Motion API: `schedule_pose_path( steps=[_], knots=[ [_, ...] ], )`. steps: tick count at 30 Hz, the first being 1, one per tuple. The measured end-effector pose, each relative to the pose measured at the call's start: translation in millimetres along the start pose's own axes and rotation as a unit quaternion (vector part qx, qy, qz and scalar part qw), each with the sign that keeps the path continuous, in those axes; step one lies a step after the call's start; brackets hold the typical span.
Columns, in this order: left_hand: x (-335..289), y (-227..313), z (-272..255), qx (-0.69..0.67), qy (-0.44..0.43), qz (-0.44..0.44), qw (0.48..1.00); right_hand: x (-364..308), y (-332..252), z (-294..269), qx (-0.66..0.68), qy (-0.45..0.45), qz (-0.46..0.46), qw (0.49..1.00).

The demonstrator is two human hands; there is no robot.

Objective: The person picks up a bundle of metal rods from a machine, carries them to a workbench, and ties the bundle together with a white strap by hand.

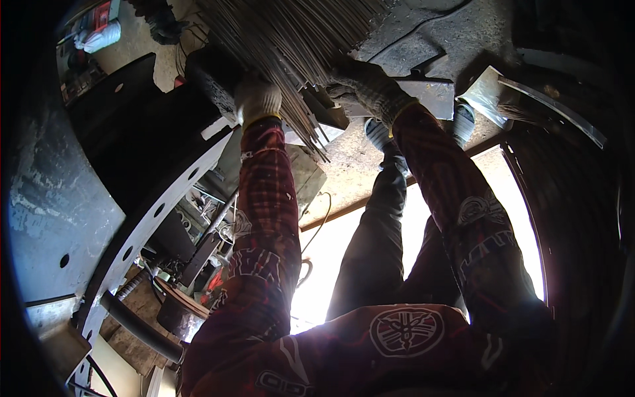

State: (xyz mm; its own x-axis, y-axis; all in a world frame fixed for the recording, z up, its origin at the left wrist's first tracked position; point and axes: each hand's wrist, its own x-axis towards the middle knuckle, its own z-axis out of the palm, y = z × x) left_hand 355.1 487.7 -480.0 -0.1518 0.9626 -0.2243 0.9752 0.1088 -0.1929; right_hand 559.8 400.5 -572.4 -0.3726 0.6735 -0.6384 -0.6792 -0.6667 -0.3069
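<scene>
The head-worn fisheye looks down past the wearer's shirt (350, 351)

Rods (291, 40) cut off @ top; R hand (370, 86) partly lost in shadow.

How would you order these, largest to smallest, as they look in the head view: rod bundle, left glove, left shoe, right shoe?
1. Rod bundle
2. Left glove
3. Left shoe and right shoe: too alike to rank.

rods (291, 49) between both hands (258, 100)
</scene>
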Motion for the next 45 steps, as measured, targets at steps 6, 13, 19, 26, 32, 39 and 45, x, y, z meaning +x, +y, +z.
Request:
schedule_pose_path(
  steps=[6,13,19,26,32,39,45],
  knots=[
    [-2.5,24.3,10.2,-0.159,0.102,0.19,0.963,-0.7,0.6,-4.9,0.022,-0.044,-0.013,0.999],
    [0.3,46.8,26.9,-0.28,-0.085,-0.004,0.956,-2.0,-16.3,3.7,0.058,-0.037,0.01,0.998],
    [26.4,32.7,41.8,-0.307,-0.082,0.082,0.945,50.7,33.4,1.8,0.117,-0.091,-0.12,0.982],
    [-4.3,83.2,0.0,-0.226,-0.103,-0.018,0.968,15.9,23.4,38.0,-0.78,0.045,-0.26,0.567],
    [-9.8,76.2,-1.4,-0.197,-0.085,-0.059,0.975,-19.2,4.6,57.0,-0.598,0.027,-0.163,0.784],
    [12.3,75.3,7.9,-0.112,-0.158,-0.063,0.979,-23.8,-1.9,35.7,-0.298,-0.061,-0.118,0.945],
    [25.0,45.4,35.5,-0.147,-0.109,-0.063,0.981,-3.7,15.1,64.3,0.105,0.048,0.067,0.991]
  ],
)
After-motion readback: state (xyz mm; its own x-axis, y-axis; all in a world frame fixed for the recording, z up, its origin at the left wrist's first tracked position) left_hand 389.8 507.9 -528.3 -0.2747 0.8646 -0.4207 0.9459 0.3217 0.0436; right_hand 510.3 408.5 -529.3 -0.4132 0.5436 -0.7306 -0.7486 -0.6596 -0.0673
